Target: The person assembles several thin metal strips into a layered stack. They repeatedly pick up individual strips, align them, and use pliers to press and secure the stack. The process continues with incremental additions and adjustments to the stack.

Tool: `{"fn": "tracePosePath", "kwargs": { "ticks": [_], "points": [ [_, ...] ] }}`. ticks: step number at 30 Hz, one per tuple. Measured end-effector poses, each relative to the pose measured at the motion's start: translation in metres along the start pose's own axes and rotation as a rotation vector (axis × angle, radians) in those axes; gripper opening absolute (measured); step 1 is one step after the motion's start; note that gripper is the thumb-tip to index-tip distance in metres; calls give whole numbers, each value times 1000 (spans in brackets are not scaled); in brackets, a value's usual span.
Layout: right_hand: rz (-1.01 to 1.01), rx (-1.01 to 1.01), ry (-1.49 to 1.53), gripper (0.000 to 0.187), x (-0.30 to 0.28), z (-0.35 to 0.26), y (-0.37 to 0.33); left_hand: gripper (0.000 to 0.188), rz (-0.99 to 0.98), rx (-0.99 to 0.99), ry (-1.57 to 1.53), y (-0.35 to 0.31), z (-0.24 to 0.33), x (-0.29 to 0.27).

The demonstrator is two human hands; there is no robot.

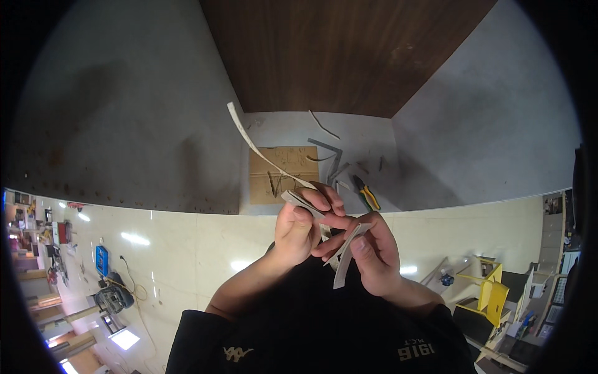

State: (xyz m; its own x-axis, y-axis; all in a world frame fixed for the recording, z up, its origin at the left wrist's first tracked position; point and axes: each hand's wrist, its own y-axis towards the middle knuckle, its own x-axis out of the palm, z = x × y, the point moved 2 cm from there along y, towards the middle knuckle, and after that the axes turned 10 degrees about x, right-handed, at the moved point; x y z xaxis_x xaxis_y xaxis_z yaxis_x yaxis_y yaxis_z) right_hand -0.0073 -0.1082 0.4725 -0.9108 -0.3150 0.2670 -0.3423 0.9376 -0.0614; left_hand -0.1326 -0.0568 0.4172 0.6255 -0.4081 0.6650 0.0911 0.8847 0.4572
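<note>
Close together in front of my chest, both hands are bent around thin pale strips. My left hand [298, 227] pinches a folded or stacked pale strip between thumb and fingers. Out of its top a long narrow pale strip [252, 144] curves up and to the left over the cardboard. My right hand [379, 252] grips a short pale strip [342, 268] between thumb and fingers, its lower end hanging down. The fingers of both hands meet or overlap in the middle, so how the strips join there is hidden.
A marked cardboard piece [261, 187] lies on the grey surface beyond my hands. To its right are grey strip offcuts [333, 148], a thin white strip [324, 124] and yellow-and-black pliers [367, 194]. Grey panels [143, 124] rise at both sides. A yellow chair [493, 302] stands right.
</note>
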Motion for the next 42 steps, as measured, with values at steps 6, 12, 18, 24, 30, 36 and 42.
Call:
{"fn": "tracePosePath", "kwargs": {
  "ticks": [6,12,18,24,30,36,42],
  "points": [
    [-25,35,80,27,-5,7,2,32,33,-62,-7,-3,-10,-7],
    [-63,120,-7,23,-2,-3,6,27,159,-168,-266,2,-7,-12],
    [12,159,-193,19,-24,-13,6,33,134,-198,-161,11,3,-9],
    [155,45,-89,25,-16,-40,25,33,-105,-217,122,18,15,6],
    [129,-6,-35,27,-21,-32,24,48,40,-349,-573,25,16,7],
    [72,30,-96,29,-17,-29,22,49,85,-452,-983,24,20,-3],
    [52,57,-95,26,-17,-22,24,51,93,-506,-952,22,22,-1]
  ]
}}
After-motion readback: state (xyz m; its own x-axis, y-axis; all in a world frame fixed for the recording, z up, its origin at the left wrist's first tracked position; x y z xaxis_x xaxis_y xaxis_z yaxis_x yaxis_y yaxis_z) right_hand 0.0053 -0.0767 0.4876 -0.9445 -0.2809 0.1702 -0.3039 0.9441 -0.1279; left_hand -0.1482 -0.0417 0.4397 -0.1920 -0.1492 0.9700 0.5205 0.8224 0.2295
